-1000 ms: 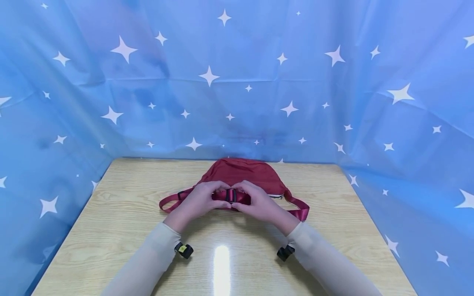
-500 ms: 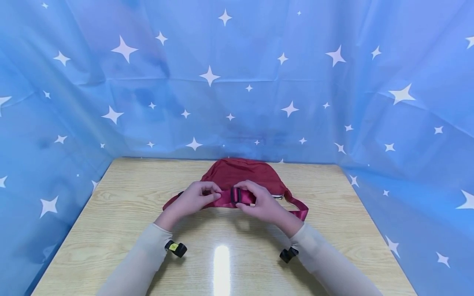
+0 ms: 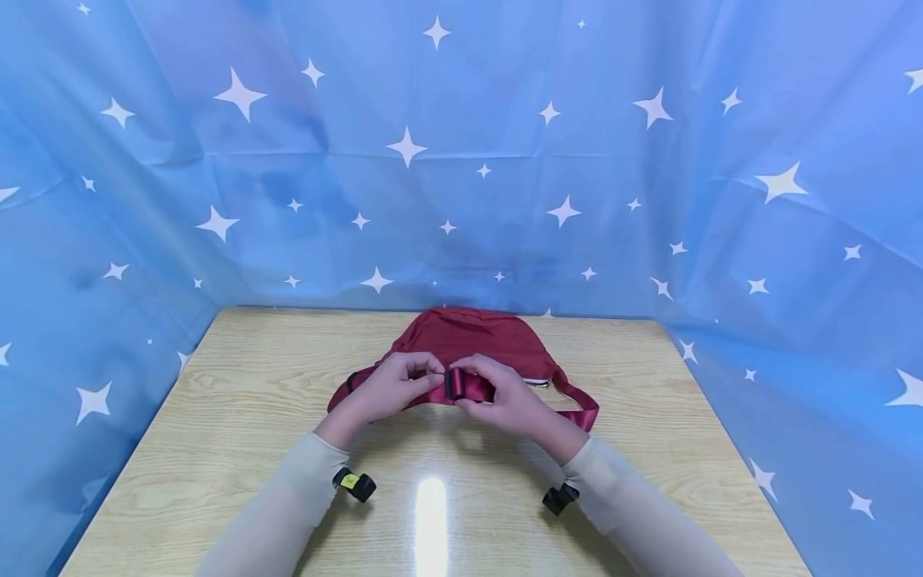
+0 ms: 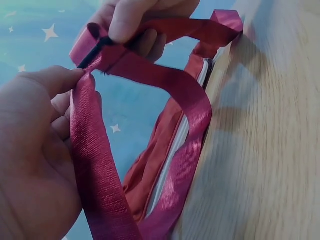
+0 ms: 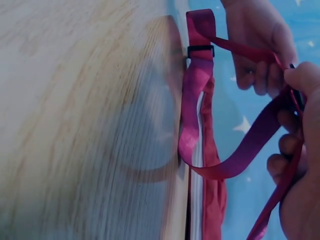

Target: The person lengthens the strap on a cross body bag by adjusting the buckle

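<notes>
A red waist bag (image 3: 476, 336) lies toward the far edge of the table, its glossy crimson strap (image 4: 100, 165) raised in front of it. My right hand (image 3: 505, 397) grips a black slider buckle (image 3: 454, 384) threaded on that strap. Just left of the buckle, my left hand (image 3: 392, 385) pinches the strap between thumb and fingers. In the left wrist view, the strap drops from the left hand and curves back in a loop. Part of the buckle is hidden behind the right fingers.
A second black buckle (image 5: 201, 50) sits on the strap at the bag's left. The bag has a white-edged zip (image 4: 172, 155). Underneath is a wooden table (image 3: 274, 353), and a blue star-patterned curtain (image 3: 461, 184) hangs behind and beside it.
My left hand slid left away from the buckle with the strap, then came back close to it. The strap loop at the left has become smaller. My right hand stays on the buckle.
</notes>
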Action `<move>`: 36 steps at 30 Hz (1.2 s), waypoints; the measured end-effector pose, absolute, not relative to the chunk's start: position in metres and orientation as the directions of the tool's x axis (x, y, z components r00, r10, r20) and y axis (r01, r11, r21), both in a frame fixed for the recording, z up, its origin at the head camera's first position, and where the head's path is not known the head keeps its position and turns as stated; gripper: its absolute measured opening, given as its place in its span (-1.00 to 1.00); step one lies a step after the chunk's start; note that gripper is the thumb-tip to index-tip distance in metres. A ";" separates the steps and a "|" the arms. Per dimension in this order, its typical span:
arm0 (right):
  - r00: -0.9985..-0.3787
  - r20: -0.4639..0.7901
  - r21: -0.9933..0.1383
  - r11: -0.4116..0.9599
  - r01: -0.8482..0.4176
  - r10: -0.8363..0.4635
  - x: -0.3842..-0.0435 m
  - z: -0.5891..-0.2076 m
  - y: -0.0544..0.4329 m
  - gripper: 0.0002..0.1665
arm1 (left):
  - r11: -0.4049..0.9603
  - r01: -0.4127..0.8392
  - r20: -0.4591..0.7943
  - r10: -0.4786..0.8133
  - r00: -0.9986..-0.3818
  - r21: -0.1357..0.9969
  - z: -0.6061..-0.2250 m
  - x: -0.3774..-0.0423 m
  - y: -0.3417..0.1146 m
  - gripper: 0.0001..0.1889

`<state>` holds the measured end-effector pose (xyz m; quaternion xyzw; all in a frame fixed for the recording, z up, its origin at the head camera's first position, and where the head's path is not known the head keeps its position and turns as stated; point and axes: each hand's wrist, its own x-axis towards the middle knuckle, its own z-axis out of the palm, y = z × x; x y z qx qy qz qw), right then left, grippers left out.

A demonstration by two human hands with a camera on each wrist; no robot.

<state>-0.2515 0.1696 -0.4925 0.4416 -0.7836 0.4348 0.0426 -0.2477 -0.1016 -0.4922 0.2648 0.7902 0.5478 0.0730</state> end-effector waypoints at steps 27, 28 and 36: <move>-0.629 0.424 -0.643 0.272 -0.716 -0.652 -0.250 -0.490 0.174 -0.39 | 0.307 0.318 0.102 0.556 -0.825 0.897 -0.490 -0.246 -0.109 -0.89; -0.621 0.427 -0.631 0.276 -0.725 -0.658 -0.251 -0.491 0.174 -0.40 | 0.293 0.320 0.107 0.565 -0.818 0.901 -0.489 -0.246 -0.107 -0.89; -0.592 0.457 -0.586 0.276 -0.762 -0.664 -0.250 -0.490 0.172 -0.45 | 0.325 0.358 0.122 0.569 -0.813 0.875 -0.485 -0.247 -0.105 -0.84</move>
